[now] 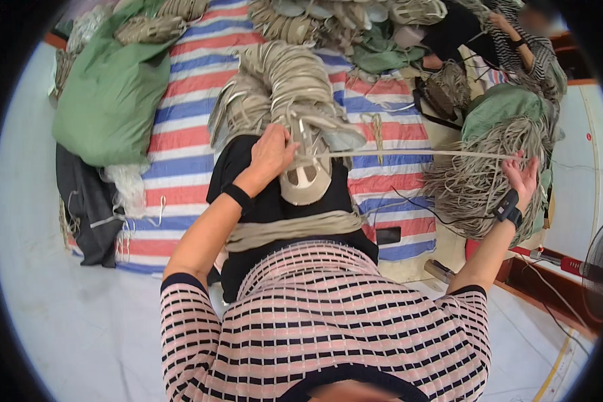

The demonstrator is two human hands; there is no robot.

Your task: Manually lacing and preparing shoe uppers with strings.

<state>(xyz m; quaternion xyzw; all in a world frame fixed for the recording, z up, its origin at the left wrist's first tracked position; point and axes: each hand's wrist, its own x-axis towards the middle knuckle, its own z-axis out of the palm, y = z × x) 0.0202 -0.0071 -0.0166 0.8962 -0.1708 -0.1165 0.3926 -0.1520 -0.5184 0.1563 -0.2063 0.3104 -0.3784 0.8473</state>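
Across my lap lies a beige shoe upper (308,181), its rounded toe pointing toward me. My left hand (273,155) is closed on its upper left side, fingers curled at the lacing area. A flat beige shoelace (415,153) runs taut from the upper out to the right. At its far end my right hand (521,175) grips it between thumb and fingers, arm stretched out. Beyond the upper, a long curved row of stacked shoe uppers (295,74) extends away over the sheet. A bundle of laces (295,228) rests across my waist.
A large heap of loose laces (476,177) lies at right beside a green sack (506,110). Another green sack (110,100) stands at far left. Striped sheeting (187,110) covers the floor. A co-worker's arm (516,40) shows at upper right; a fan (599,261) stands at the right edge.
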